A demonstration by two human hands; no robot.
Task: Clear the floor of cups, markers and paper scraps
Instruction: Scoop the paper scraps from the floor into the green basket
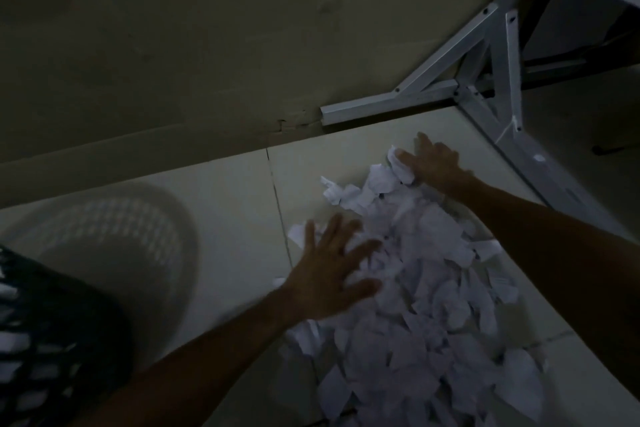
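A big heap of torn white paper scraps [426, 305] covers the pale tiled floor in the right half of the head view. My left hand [332, 270] lies flat with fingers spread on the heap's left edge. At the heap's far end, my right hand [433, 163] presses with straight fingers against a crumpled scrap [398, 166]. The scene is dim and the hands are slightly blurred. No cups or markers are visible.
A dark mesh wastebasket [45, 340] stands at the lower left, casting a latticed shadow on the floor. A white metal table leg frame [485, 80] rises at the upper right beside the wall [173, 45]. Bare floor tile [225, 191] lies between basket and scraps.
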